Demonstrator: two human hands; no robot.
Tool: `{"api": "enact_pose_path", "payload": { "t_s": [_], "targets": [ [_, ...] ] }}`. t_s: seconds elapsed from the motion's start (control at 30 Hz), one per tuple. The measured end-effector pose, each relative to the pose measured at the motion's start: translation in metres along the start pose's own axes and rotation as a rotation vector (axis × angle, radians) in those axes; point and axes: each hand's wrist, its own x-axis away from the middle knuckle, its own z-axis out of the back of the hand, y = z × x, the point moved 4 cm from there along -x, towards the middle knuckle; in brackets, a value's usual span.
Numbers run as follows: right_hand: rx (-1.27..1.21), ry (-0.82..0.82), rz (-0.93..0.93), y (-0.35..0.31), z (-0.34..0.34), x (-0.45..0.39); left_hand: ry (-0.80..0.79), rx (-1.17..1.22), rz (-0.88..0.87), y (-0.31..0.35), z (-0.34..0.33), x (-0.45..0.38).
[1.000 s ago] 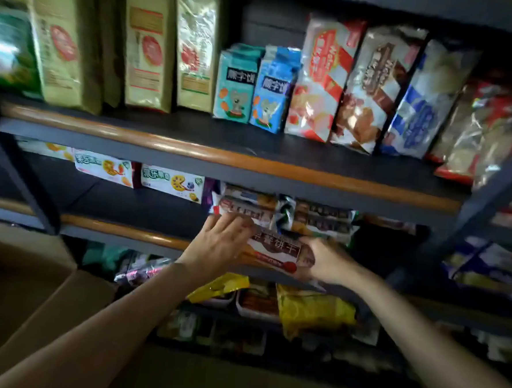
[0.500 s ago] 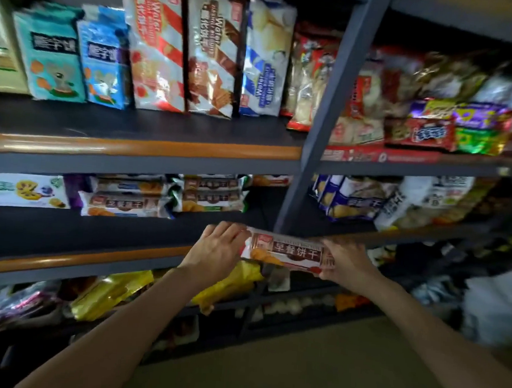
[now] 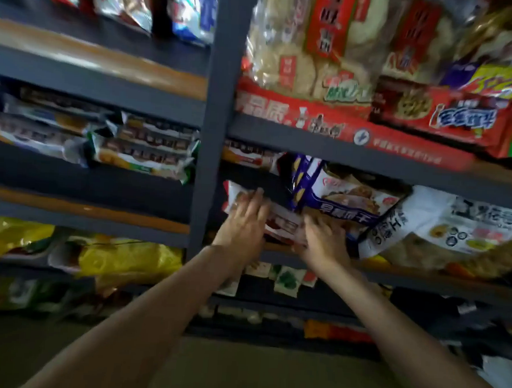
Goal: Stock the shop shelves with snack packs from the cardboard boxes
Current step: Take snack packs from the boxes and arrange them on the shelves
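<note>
The biscuit pack (image 3: 280, 222) was long and flat, white wrapper with a dark red band; its print was too blurred to read. It lay at the front of the middle shelf (image 3: 423, 279), just right of the dark upright post (image 3: 211, 161), tilted with its left end raised. The left hand (image 3: 245, 220) lay over that left end, fingers fairly straight and close together, pressing on the wrapper. The right hand (image 3: 324, 240) covered the right end with fingers bent over it; whether they pinched the pack or only pushed it could not be told.

Most of the pack sat under the two hands. Its right end ran beneath a purple and white bag (image 3: 338, 196), which touched a white bag (image 3: 444, 223) leaning beside it. Motion blur softened the whole view.

The shelving was dark grey metal with a wood-coloured front strip (image 3: 83, 210). Stacked flat packs (image 3: 143, 148) filled the bay left of the post. A long red pack (image 3: 445, 118) lay on the shelf above. Yellow bags (image 3: 127, 261) sat lower down. The floor (image 3: 252, 373) was dull tan, the light dim.
</note>
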Motion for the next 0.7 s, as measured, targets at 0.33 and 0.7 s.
{"api": "enact_pose_path", "payload": {
  "t_s": [0.33,0.7],
  "targets": [
    [-0.084,0.187,0.148,-0.058,-0.037,-0.148,-0.089,0.171,0.495,-0.062,-0.061,-0.087],
    [-0.418,0.390,0.294,-0.068,-0.031,-0.128,0.263,0.278,-0.048,-0.027,-0.024,-0.016]
  ]
}}
